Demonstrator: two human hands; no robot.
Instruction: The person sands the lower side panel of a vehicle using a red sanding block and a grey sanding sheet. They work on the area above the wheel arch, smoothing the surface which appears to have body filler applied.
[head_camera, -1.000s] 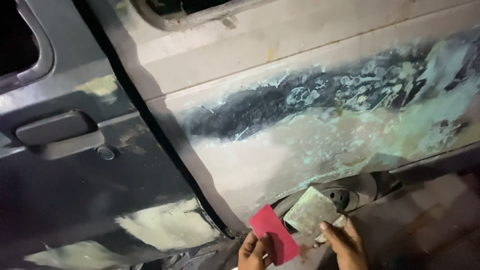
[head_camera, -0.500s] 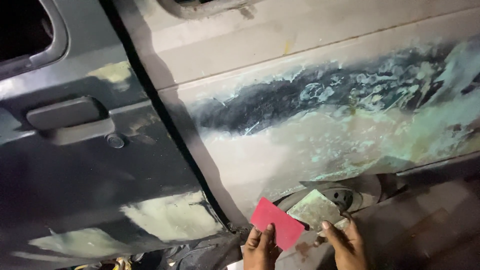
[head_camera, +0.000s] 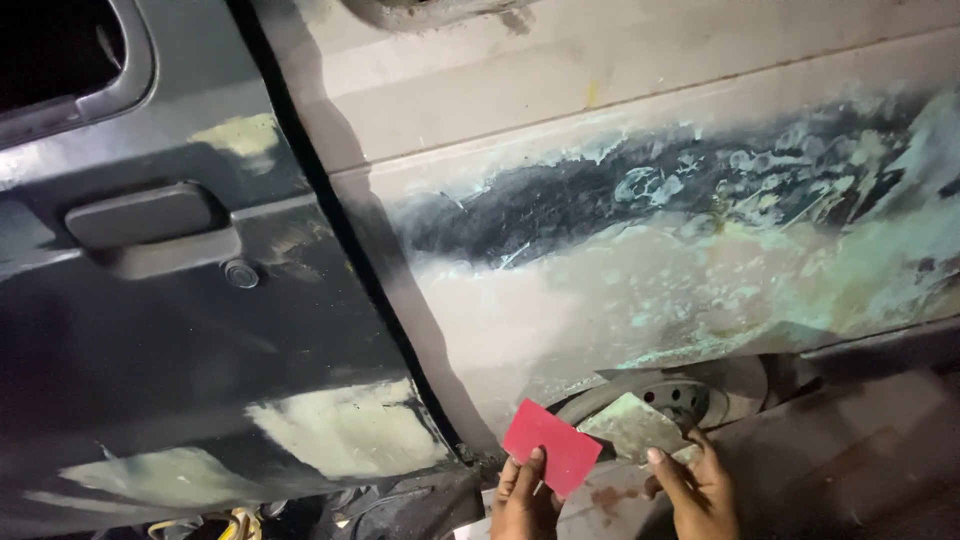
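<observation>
Fingers (head_camera: 528, 470) around red card (head_camera: 551, 447) — upright

Dark car door (head_camera: 150, 340) with handle (head_camera: 145, 215), filler-patched sanded body panel (head_camera: 650, 270), wheel (head_camera: 680, 395) below

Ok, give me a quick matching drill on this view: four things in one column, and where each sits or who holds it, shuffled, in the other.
Things:
1. red spreader card
2. grey filler-smeared board
3. door handle
4. wheel

Places:
A. upper left, on the dark door
B. in the left hand
C. under the sanded panel, behind the hands
D. in the right hand

Pairs: 1-B, 2-D, 3-A, 4-C
</observation>
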